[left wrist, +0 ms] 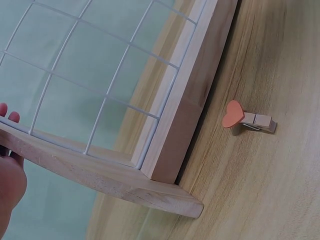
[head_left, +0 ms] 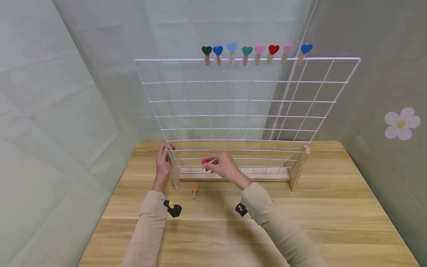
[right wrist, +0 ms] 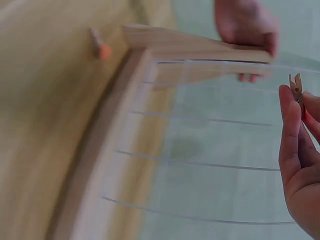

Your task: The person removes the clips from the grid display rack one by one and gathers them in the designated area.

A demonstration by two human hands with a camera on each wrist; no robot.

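A small wooden clothes peg with a red heart [head_left: 207,162] is pinched between the fingers of the right hand [head_left: 225,167], low down in front of the white wire grid panel [head_left: 247,111]. In the right wrist view only the wooden tail of the peg [right wrist: 297,88] is seen, sticking up past the fingertips. The left hand [head_left: 162,165] is curled round the pale wooden side post [head_left: 173,170] at the grid's left end, so the frame is held steady.

Eight heart pegs are clipped in a row along the top wire [head_left: 247,59], from 11 o'clock to 1 o'clock on the grid. The row of heart pegs [head_left: 255,52] sits well above both hands. One more small peg with an orange heart [head_left: 195,191] lies flat on the light wooden table [head_left: 333,207], just in front of the frame, at 7 o'clock from the right hand.

For a good clip, the tail ends of the peg should be squeezed so the mouth is opened wide. The mouth should be slid straight over one thin wire, not across a crossing of two wires. The squeeze should be let go slowly, so the peg is not flicked away. The post should be kept held, because a light frame may be tipped by a push on the wires.
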